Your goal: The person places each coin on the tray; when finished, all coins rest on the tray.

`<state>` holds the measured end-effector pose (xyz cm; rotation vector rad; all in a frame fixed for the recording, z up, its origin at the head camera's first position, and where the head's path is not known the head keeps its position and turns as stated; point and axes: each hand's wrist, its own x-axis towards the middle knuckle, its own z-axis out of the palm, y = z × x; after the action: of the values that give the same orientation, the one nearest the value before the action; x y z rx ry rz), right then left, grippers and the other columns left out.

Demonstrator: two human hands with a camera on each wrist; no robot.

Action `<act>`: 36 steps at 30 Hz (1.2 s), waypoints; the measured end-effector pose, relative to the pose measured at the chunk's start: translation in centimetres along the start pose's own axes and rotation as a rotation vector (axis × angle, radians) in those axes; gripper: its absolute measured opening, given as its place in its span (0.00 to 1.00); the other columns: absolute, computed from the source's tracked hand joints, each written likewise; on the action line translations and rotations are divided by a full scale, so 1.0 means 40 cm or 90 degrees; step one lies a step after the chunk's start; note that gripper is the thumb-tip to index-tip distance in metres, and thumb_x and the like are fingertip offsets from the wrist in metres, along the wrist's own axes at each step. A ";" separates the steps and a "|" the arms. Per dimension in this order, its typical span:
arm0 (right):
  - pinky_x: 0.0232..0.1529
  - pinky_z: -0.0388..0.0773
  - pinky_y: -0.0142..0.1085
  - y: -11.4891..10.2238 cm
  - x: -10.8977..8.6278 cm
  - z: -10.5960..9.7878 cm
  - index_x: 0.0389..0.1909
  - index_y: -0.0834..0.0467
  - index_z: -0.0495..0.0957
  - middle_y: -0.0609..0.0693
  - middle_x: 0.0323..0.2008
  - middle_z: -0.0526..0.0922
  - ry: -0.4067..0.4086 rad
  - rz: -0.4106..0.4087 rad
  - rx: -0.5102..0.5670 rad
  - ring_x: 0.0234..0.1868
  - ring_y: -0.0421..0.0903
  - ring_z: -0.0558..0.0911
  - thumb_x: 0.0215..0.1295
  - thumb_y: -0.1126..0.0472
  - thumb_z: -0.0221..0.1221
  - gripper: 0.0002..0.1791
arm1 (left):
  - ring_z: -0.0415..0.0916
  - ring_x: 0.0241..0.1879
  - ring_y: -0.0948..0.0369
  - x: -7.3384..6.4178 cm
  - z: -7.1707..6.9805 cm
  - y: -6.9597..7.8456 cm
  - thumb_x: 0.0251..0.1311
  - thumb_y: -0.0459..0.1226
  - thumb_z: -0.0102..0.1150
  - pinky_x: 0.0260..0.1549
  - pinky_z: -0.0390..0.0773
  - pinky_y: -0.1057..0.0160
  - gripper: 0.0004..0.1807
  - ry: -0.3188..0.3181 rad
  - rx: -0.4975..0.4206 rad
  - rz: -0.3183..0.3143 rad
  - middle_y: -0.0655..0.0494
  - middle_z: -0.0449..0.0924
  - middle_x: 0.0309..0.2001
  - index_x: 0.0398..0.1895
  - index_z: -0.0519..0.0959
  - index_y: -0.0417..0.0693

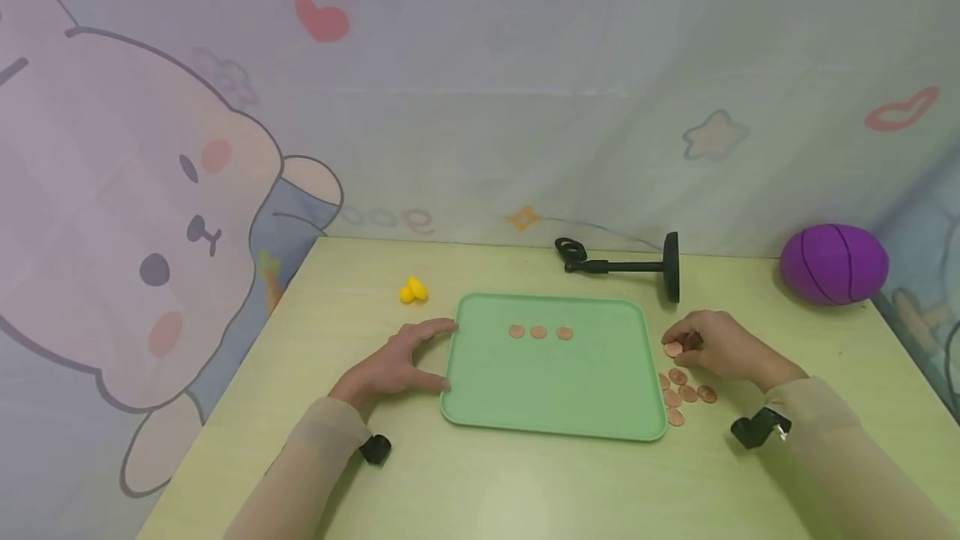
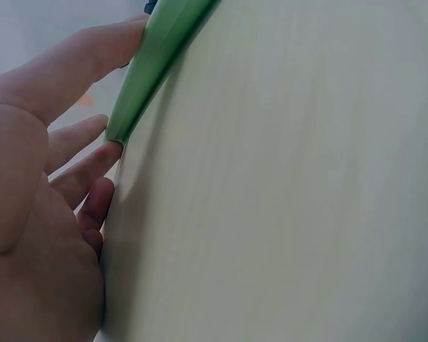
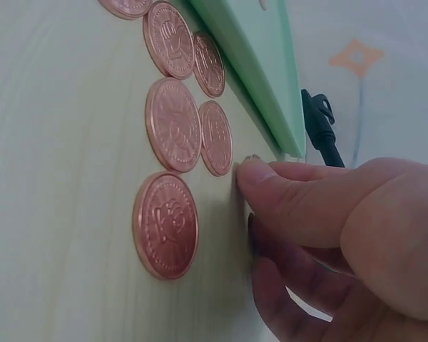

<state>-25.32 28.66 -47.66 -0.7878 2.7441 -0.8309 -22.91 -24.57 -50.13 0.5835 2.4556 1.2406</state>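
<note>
A printed backdrop [image 1: 487,65] with cartoon shapes hung behind the green tray [image 1: 555,390], and a pale wooden table [image 1: 510,482] spread beneath it. Beyond the tray's far right corner lay a black stand [image 1: 671,267], tipped on its side, and farther right of the tray sat a purple ball [image 1: 834,265]. At the tray's left rim was the left hand [image 1: 393,361], thumb and fingers spread well apart, their tips touching the edge. Just off the tray's right rim, the right hand [image 1: 716,347] had thumb and fingertips together, clamped on one coin [image 1: 672,350], partly hidden by the fingers. A small yellow object [image 1: 416,288] rested beyond the tray's far left corner. Three copper-coloured coins [image 1: 538,332] lay in a row, slightly apart, inside the tray near its far rim; six loose coins [image 1: 687,393] clustered on the table just beside its right rim.
</note>
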 end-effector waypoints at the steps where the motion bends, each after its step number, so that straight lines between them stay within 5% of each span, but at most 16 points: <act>1: 0.40 0.83 0.35 0.000 0.000 0.002 0.44 0.62 0.89 0.47 0.38 0.88 0.002 -0.001 -0.003 0.37 0.39 0.84 0.61 0.69 0.73 0.11 | 0.51 0.77 0.46 0.000 0.000 -0.001 0.53 0.43 0.82 0.75 0.49 0.32 0.49 0.000 0.001 0.000 0.55 0.59 0.81 0.79 0.68 0.59; 20: 0.38 0.83 0.35 -0.062 0.010 -0.013 0.49 0.63 0.88 0.48 0.41 0.89 0.076 -0.062 -0.015 0.37 0.40 0.85 0.61 0.68 0.74 0.15 | 0.51 0.77 0.46 0.000 0.002 0.004 0.52 0.43 0.82 0.76 0.50 0.33 0.49 0.001 0.000 -0.005 0.55 0.59 0.81 0.79 0.68 0.60; 36: 0.37 0.83 0.33 -0.161 0.114 0.050 0.51 0.63 0.87 0.51 0.46 0.89 0.026 -0.091 0.024 0.38 0.41 0.86 0.65 0.67 0.71 0.14 | 0.53 0.76 0.46 0.001 0.000 0.005 0.52 0.42 0.82 0.76 0.50 0.33 0.49 0.002 0.008 -0.001 0.55 0.60 0.80 0.78 0.68 0.59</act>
<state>-25.75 20.74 -45.76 -0.9791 2.7251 -0.9322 -22.92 -24.43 -49.97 0.5832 2.4680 1.2274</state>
